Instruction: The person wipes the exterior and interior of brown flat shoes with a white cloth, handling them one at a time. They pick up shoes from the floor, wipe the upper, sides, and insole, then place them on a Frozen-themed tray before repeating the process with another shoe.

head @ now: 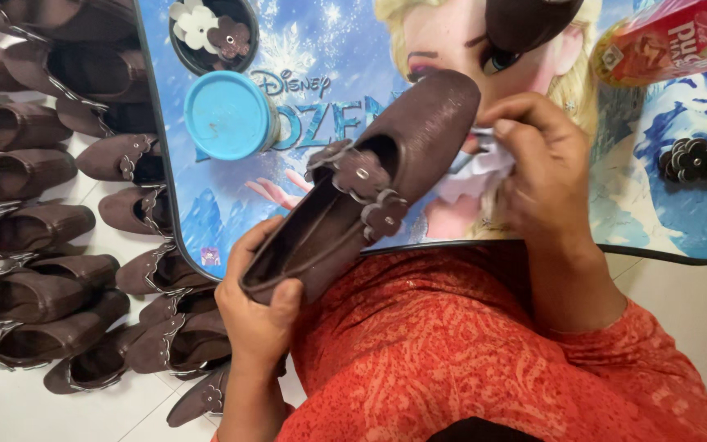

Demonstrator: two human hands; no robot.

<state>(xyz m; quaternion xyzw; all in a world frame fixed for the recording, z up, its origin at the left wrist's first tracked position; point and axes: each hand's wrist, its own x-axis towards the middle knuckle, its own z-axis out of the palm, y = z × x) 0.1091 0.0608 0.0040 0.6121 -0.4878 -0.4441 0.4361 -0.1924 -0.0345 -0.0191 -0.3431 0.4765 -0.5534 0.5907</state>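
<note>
My left hand [257,304] grips the heel end of a brown slip-on shoe [419,139] with flower-shaped trims, holding it tilted above the edge of a small table [664,255] with a blue cartoon-printed top. My right hand [543,168] pinches a white cloth [476,173] and presses it against the side of the shoe's toe. I wear an orange patterned garment [452,352].
A blue-lidded round tub [229,115] and a small dish of flower trims [211,33] sit on the table's left. More brown flower trims [701,164] lie at right, near a red can [673,39]. Several brown shoes [34,237] cover the white floor at left.
</note>
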